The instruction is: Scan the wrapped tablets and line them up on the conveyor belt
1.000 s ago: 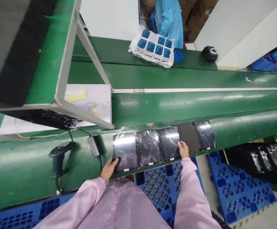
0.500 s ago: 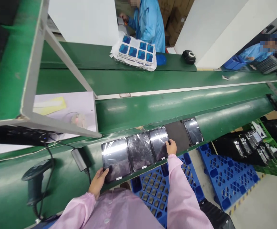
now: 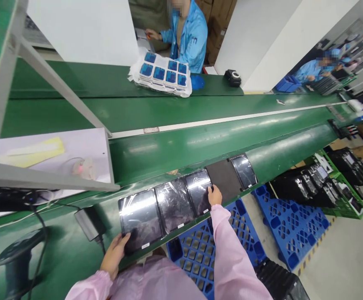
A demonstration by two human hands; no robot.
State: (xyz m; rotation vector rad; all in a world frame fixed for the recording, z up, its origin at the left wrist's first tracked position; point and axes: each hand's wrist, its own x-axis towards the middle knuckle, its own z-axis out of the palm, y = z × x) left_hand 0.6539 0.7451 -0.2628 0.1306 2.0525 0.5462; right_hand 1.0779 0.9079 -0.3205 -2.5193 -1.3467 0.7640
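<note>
— Any writing you can read on those wrapped panels?

— No. Each has a small white label at its near edge, too small to read. The left hand (image 3: 115, 253) grips the near left corner of the left panel (image 3: 140, 219), fingers curled over its edge. The right hand (image 3: 214, 195) rests flat-fingered on the near right corner of the right panel (image 3: 199, 191); the middle panel (image 3: 174, 205) lies between, all three side by side on the green bench (image 3: 75, 250).

— Anything different from a second ago?

— The hands keep the same corners. The view has swung right: the scanner (image 3: 17, 254) sits lower left, and the co-worker (image 3: 187, 33) in blue shows more fully.
</note>
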